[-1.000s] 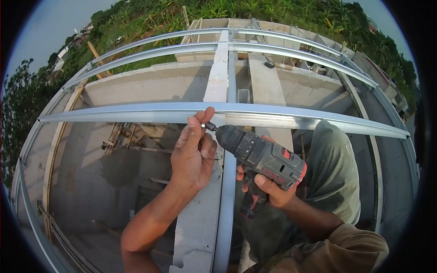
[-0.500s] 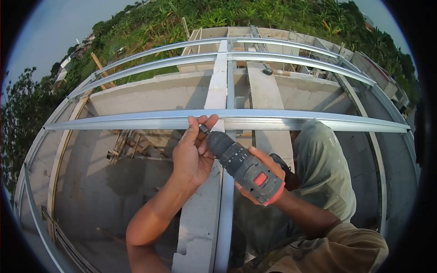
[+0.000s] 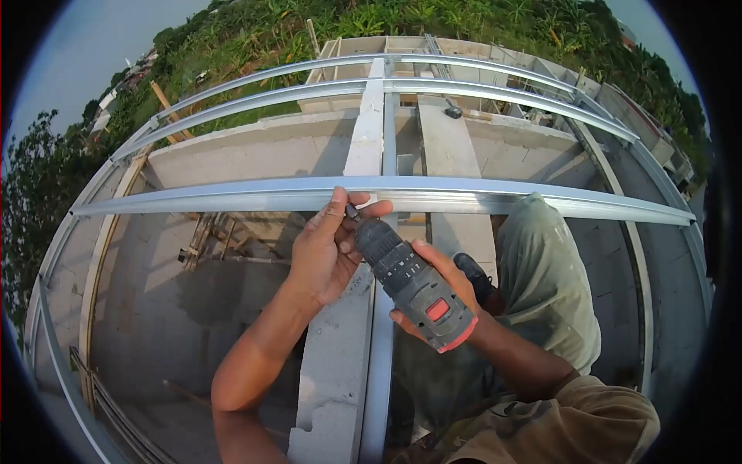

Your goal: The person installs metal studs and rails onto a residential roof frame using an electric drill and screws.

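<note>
My right hand is wrapped round a black and red cordless drill, which points up and to the left. At the drill's front end, my left hand has its thumb and fingers around the short metal bit. Whether a screw sits at the bit's tip is too small to tell. Just beyond the fingertips runs a silvery metal beam from side to side. Beneath the drill, another metal beam runs lengthwise beside a pale concrete beam.
More metal beams cross farther ahead. A dark object lies on a concrete ledge. My bent knee is at the right, near the cross beam. Deep open spaces between walls drop away below, with wooden pieces at the left.
The view has tilted slightly, so the beams sit higher. My left hand's fingers have spread a little around the bit, and the drill has shifted slightly with my right hand.
</note>
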The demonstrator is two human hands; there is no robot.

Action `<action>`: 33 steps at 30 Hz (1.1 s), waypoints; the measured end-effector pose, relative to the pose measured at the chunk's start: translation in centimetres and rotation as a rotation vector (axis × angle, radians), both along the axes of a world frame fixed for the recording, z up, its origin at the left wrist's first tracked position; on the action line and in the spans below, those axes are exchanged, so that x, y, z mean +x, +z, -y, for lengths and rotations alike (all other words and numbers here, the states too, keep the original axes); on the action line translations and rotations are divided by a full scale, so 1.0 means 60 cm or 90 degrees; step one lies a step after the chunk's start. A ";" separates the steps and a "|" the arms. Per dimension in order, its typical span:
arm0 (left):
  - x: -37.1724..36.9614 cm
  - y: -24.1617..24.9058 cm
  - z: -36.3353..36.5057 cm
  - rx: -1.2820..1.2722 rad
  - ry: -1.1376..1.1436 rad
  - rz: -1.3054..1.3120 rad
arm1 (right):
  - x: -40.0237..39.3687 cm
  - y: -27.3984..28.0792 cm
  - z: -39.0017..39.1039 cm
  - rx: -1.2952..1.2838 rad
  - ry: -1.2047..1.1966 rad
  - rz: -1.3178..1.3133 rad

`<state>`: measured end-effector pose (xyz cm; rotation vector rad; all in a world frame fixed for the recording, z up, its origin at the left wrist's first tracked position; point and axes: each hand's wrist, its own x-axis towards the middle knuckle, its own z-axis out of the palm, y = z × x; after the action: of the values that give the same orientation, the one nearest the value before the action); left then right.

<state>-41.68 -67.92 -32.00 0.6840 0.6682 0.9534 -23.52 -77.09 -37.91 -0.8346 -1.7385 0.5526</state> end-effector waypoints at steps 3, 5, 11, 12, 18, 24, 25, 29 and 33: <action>-0.002 -0.002 -0.003 -0.005 0.006 -0.040 | 0.010 0.000 -0.004 -0.046 0.079 0.018; -0.004 -0.012 -0.010 0.035 -0.019 -0.075 | 0.008 -0.005 -0.004 -0.077 0.108 0.012; -0.032 -0.036 -0.060 0.118 -0.027 -0.341 | 0.003 -0.040 0.015 -0.082 0.037 -0.005; -0.043 -0.047 -0.074 0.115 -0.025 -0.338 | 0.007 -0.039 0.022 -0.083 0.005 0.006; -0.078 -0.114 -0.136 -0.100 0.236 -0.410 | 0.044 -0.093 0.048 -0.093 -0.064 0.109; -0.062 -0.148 -0.189 -0.074 -0.023 -0.499 | 0.018 -0.142 -0.001 -0.115 -0.132 0.128; -0.060 -0.138 -0.205 -0.071 -0.022 -0.496 | 0.018 -0.149 -0.017 -0.113 -0.174 0.170; -0.044 -0.092 -0.234 0.021 -0.092 -0.980 | 0.024 -0.180 -0.054 -0.073 -0.228 0.174; -0.011 -0.065 -0.227 0.800 0.060 -1.263 | 0.029 -0.202 -0.056 -0.054 -0.249 0.184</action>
<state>-42.33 -54.29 -35.90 2.8444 1.7664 0.3564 -21.80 -73.74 -50.01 -1.3307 -1.7529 0.2519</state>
